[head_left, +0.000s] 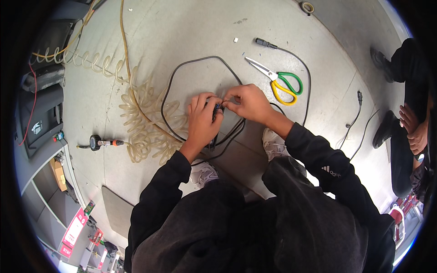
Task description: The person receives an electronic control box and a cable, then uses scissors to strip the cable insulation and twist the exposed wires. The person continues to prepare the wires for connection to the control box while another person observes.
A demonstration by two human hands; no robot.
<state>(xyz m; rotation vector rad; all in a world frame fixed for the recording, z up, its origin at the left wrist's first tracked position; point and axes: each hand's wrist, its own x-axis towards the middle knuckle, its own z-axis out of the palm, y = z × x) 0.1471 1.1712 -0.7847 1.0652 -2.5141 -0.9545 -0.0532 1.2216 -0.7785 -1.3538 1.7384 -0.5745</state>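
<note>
My left hand is closed around a small dark object with bluish parts, mostly hidden by the fingers, so its kind cannot be told. Thumb and fingertips of my right hand pinch at the upper end of that object, on something thin and dark like a wire end, too small to make out. A black cable loops on the floor around my hands and passes beneath them. Scissors with one green and one yellow handle lie just beyond my right hand, blades slightly parted.
A pale coiled air hose with a gauge lies at left. Beyond the scissors is a black cable plug; a shorter cable lies right. A tape roll sits at the far edge. Another person's hands show at right.
</note>
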